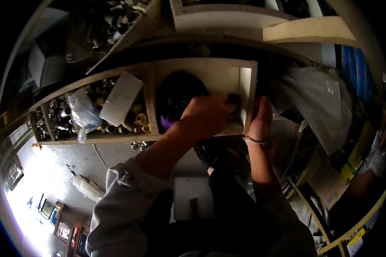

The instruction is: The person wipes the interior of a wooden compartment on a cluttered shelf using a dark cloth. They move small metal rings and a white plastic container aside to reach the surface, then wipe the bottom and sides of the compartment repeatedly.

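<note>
Wooden compartment point(227, 79) before me: my left hand point(208, 113) reaches in, fingers curled on a small dark thing point(233, 99), its axis unclear. My right hand point(260, 118) grips the divider point(249, 96). A purple-black bundle point(176, 100) crowds the left; pipe fittings point(135, 122) lie in the next compartment.

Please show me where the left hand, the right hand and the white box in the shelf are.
left hand point(208, 115), head view, on the back of the hand.
right hand point(260, 118), head view, on the back of the hand.
white box point(121, 98), head view, on its broad white face.
</note>
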Demonstrator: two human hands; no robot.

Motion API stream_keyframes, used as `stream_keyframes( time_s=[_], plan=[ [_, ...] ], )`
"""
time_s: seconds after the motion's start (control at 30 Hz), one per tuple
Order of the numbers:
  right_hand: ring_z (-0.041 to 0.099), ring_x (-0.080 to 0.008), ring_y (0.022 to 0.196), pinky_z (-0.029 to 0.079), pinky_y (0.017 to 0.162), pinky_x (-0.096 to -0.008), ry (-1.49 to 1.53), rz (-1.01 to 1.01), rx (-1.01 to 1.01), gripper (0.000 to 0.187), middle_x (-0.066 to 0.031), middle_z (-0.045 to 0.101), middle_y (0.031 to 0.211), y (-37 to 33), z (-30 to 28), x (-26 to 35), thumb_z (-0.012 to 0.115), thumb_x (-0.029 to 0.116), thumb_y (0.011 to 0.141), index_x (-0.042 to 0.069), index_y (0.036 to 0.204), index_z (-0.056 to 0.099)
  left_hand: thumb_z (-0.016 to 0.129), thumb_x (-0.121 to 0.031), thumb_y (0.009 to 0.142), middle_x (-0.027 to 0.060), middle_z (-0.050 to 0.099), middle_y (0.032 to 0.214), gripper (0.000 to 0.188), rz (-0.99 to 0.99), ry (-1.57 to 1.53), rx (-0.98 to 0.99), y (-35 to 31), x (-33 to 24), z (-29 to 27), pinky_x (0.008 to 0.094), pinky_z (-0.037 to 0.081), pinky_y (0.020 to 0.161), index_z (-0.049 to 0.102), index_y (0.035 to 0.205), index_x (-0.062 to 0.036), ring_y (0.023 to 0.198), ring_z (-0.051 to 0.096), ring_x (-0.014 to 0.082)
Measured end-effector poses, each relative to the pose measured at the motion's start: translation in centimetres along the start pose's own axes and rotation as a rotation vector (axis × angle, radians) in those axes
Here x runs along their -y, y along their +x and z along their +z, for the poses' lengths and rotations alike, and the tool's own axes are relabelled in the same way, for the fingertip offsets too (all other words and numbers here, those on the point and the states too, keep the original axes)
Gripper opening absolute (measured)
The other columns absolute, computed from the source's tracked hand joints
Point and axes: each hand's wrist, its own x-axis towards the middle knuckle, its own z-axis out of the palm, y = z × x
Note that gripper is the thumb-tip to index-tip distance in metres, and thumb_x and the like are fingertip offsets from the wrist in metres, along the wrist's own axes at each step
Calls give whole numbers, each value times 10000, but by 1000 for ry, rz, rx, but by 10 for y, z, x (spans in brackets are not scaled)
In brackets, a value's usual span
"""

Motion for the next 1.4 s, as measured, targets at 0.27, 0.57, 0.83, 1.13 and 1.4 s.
stream_keyframes(
  time_s=[0.27,0.57,0.83,1.13,1.4],
  plan=[
    [394,-72,606,326,566,-226,440,109,23,292,24,467,692,-14,0,13,499,298,1012,95,805,532,514,-171,847,38,644,1005,300,-57,-107,184,14,-2,3,391,552,795,737,1033,-243,963,660,253],
    [403,-87,595,328,535,-243,389,74,73,276,5,461,682,-16,-33,15,506,264,1012,86,800,509,561,-24,757,74,631,926,314,327,-557,-208,-24,-13,-12,374,535,747,720,994,-157,878,650,279],
    [374,-81,577,310,524,-244,368,130,8,297,25,435,678,-23,-54,3,540,301,999,114,776,483,544,-114,863,142,595,1034,263,-82,-193,-387,-10,15,-41,421,546,784,680,1086,-84,837,642,334],
    [399,-85,579,329,519,-242,365,93,48,297,7,455,673,-27,-50,3,520,263,1011,87,773,497,714,-327,778,83,497,1343,433,120,151,-363,-14,-1,-11,490,230,1150,672,1191,-202,1302,429,265],
    [429,-76,572,359,520,-232,382,55,80,269,0,503,705,-26,-51,-6,518,246,1020,66,821,526,747,-249,706,2,544,1282,380,289,447,-244,-8,18,-6,462,263,1140,687,1081,-238,1241,471,208]
  ],
)
